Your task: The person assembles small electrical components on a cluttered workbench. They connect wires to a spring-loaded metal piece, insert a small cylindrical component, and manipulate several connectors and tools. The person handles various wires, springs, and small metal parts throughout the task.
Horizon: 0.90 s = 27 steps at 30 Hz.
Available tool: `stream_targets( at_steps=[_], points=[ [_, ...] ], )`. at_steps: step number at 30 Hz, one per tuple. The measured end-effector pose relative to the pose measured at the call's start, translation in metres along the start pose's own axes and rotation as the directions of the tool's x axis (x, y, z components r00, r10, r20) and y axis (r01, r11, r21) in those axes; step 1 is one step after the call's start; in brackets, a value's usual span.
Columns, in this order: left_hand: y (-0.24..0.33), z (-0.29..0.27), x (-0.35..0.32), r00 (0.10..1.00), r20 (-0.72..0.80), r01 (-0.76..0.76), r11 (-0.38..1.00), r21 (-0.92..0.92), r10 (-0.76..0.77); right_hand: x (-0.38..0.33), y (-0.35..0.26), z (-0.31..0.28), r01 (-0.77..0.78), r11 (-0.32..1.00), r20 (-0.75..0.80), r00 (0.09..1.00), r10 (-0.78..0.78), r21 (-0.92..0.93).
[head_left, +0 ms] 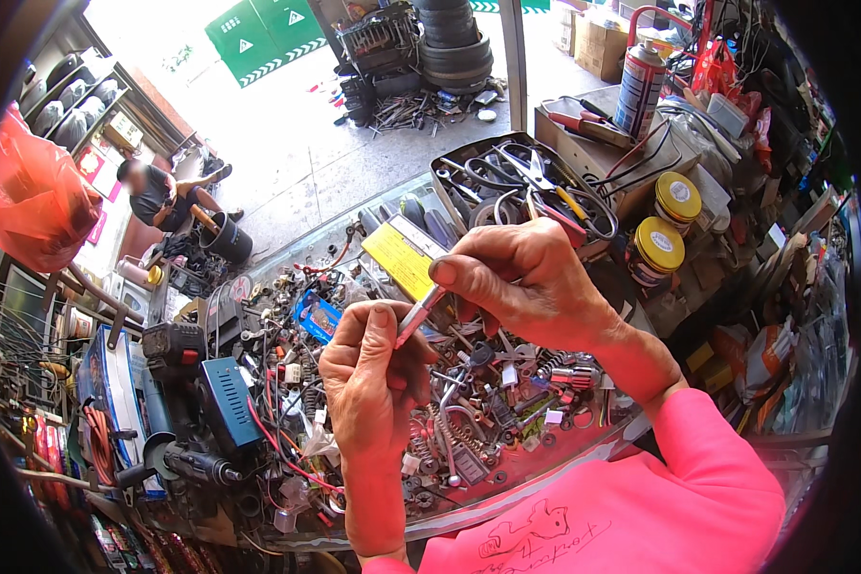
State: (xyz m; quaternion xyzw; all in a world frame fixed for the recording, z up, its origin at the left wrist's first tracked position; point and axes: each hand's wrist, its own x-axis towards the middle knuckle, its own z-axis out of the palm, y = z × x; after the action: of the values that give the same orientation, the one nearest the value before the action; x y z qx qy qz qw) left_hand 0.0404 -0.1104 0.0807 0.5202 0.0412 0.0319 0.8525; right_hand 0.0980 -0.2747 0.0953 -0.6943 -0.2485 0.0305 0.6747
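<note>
Between my two hands a slim silver metal rod [417,318] is held at a slant over the cluttered bench. The fingers of my left hand [365,368] pinch its lower end. At the upper end, the thumb and fingers of my right hand [526,287] are closed on it. Its exact kind I cannot make out, since fingertips cover both ends. Just behind the hands lies a yellow box [399,256]. A blue packet [316,316] is left of it, and springs [442,426] and small metal parts lie below.
Scissors [536,172] and tools fill a tray at the back right, near yellow-lidded tins [658,244] and a spray can [639,88]. On the left are a power drill [199,464] and a blue-grey box [230,402]. Another person [167,196] sits beyond, beside a black bucket [226,239].
</note>
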Motion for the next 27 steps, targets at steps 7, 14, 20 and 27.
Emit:
stream_targets(
  at_steps=[7, 14, 20, 27],
  points=[
    [0.001, 0.002, -0.002, 0.999, 0.037, 0.026, 0.997, 0.075, -0.029, 0.0, 0.0, 0.0, 0.002, 1.0, -0.003, 1.0, -0.002, 0.011],
    [-0.002, 0.007, -0.001, 1.0, -0.009, -0.01, 0.998, 0.067, 0.01, 0.001, 0.006, 0.0, 0.084, 0.995, -0.01, 0.996, -0.085, -0.055],
    [-0.001, 0.0, 0.0, 0.999, 0.001, -0.044, 0.996, 0.075, 0.044, 0.001, 0.007, 0.0, 0.087, 0.996, -0.003, 0.996, -0.087, -0.018],
    [-0.003, 0.005, -0.002, 1.0, -0.003, 0.025, 1.0, 0.017, -0.025, 0.0, 0.006, 0.002, 0.071, 0.997, -0.013, 0.997, -0.071, -0.033]
  ],
)
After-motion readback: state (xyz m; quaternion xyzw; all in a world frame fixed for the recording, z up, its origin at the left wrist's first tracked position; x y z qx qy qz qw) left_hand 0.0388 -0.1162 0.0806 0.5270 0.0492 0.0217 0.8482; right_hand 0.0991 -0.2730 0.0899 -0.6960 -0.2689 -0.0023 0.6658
